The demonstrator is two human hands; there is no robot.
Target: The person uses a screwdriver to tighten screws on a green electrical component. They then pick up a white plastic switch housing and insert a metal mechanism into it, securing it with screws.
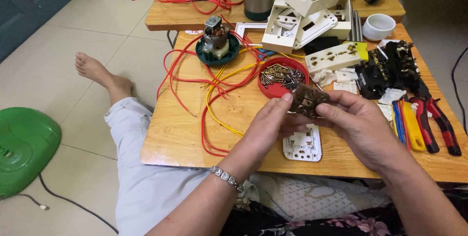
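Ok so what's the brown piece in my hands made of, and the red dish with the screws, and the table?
The brown piece looks like hard moulded plastic, matt and worn, with small holes. The red dish seems glossy plastic, with a smooth, even rim. The table shows light wood grain under a shiny varnish; it could be solid wood or laminate.

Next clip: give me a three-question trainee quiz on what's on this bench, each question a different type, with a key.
1. True or false: both hands, the left hand and the right hand, hold the brown socket part.
2. What lies in the red lid? A) screws B) coins C) batteries
3. Fill in: the white plate lies on the table directly below the ____.

Key: 1 true. 2 A: the screws fill it. 3 hands.
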